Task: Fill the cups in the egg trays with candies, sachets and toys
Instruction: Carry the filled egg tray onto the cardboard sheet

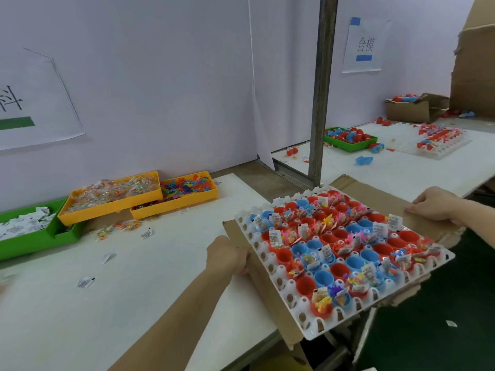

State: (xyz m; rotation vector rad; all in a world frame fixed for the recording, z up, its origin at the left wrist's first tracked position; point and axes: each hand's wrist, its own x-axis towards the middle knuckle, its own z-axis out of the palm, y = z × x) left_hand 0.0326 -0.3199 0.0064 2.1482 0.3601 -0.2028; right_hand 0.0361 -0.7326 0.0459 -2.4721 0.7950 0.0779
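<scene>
- Head view: left hand (226, 254) fingers curl round the cardboard sheet (267, 290) edge; right hand (435, 203) grips its far edge.
- Egg tray (281, 266) of red and blue cups (324, 278) rides on the sheet, tilted, overhanging the bench (134, 290) corner.
- Yellow bins (112, 207) well apart, by the wall.

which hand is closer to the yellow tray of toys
Left. The left hand grips the cardboard sheet edge, below and right of the yellow tray of toys. The right hand holds the sheet's far right edge, beyond the egg tray.
</scene>
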